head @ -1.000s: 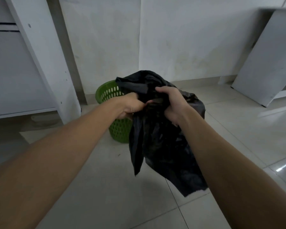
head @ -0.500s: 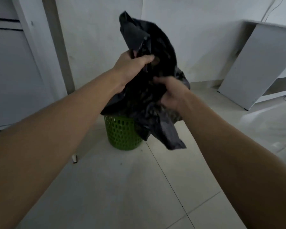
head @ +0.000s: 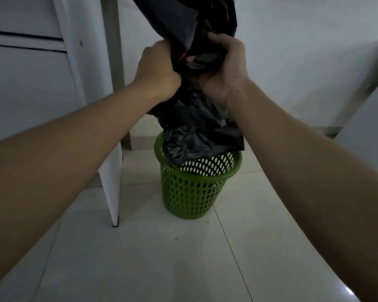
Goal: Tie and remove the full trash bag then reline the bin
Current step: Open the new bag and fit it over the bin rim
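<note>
Relining is judged to be the step in hand. Entries as follows.

Black bag (head: 196, 118): limp and crumpled, held up directly above the bin. Its upper end is cut off by the top of the frame. Its lower end hangs to the bin's far-left rim, and whether it reaches inside cannot be told. The mouth is not yet opened out.

Green bin (head: 190, 192): upright on the tiled floor (head: 162, 258), just beside a white panel (head: 112, 192). Its perforated inner wall is seen bare, so no liner is fitted.

Left hand (head: 159, 70): closed round a bunched fold of the bag. How its digits lie in the plastic cannot be told.

Right hand (head: 225, 68): fingers (head: 220, 41) are curled over the gathered plastic and grip it, close beside the left hand.

Full tied bag: not seen in view. Tying and removal are presumed done but not confirmed.

Outstanding: the mouth is to be found and spread, the bag lowered in, and its edge folded over the rim.
</note>
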